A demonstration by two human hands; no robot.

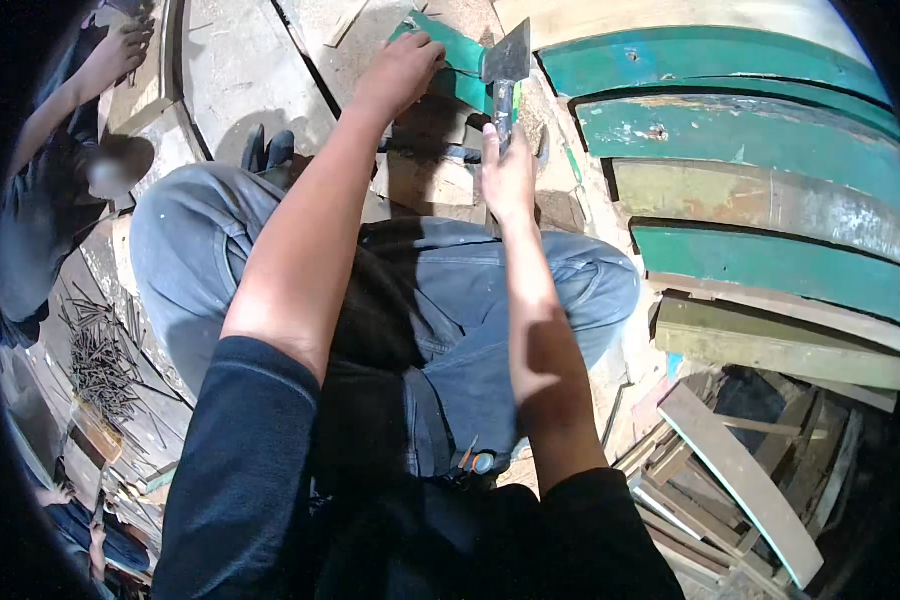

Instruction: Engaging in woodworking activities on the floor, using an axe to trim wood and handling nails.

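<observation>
My right hand is wrapped round the handle of a hatchet, whose flared metal blade points away to the upper right. Just left of its head, my left hand has its fingers curled closed over a green-painted board. A thin dark line, perhaps a nail, runs from those fingers toward the hatchet head; what they pinch is too small to make out. Below the board, light wooden blocks lie in front of my crossed legs, partly in shadow.
Several curved boards, mostly green, lie in a row at the right. Scrap wood is heaped at lower right. Loose nails are piled at left. Another person sits at upper left, a hand near a wooden beam.
</observation>
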